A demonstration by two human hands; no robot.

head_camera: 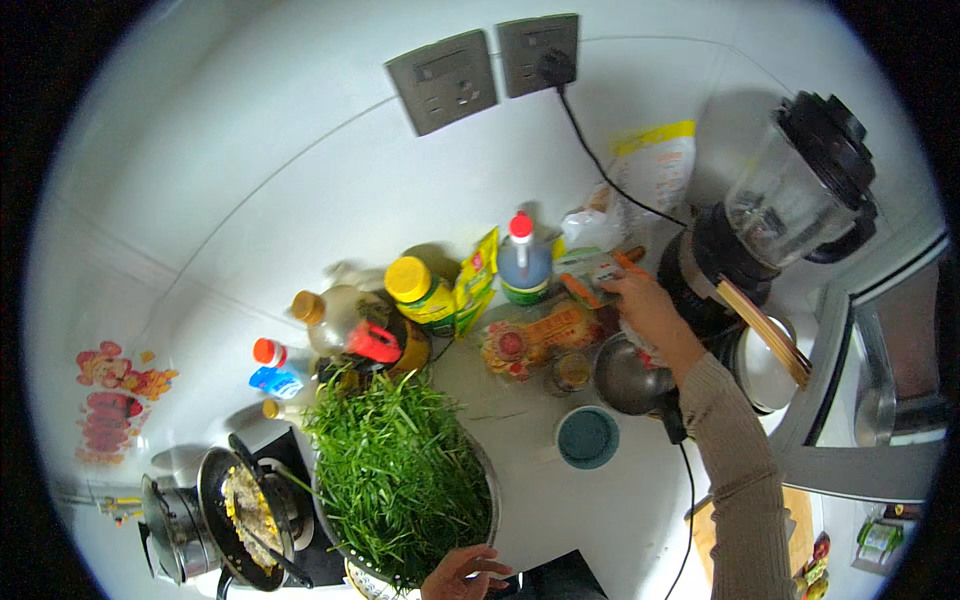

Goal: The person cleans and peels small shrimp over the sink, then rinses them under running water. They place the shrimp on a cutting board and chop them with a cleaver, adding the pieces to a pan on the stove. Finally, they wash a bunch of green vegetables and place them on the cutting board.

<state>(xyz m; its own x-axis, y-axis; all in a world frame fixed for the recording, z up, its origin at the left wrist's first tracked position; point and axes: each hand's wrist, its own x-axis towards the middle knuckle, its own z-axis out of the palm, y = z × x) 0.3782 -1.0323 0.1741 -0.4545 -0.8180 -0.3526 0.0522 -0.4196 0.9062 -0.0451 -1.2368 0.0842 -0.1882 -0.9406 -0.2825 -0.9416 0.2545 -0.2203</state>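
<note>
My right hand [651, 315] reaches past a small dark pan [634, 375] to plastic packets [589, 262] near the wall; its fingertips touch or nearly touch a white and orange packet, and whether they grip it I cannot tell. My left hand [466, 574] is at the bottom edge, fingers spread and slightly curled, beside a large bowl heaped with chopped green leaves [401, 480]. A teal cup [587, 437] stands between the hands. Beyond it are a small glass jar [571, 371] and a red and yellow printed bag [540, 337].
At left, a frying pan [251, 517] with yellow and pale food sits on the stove near a steel pot [176, 532]. Bottles and a yellow-lidded jar [420, 292] line the wall. A blender [780, 217], white bowls [765, 364] with chopsticks [765, 330] and a cutting board [795, 517] are at right.
</note>
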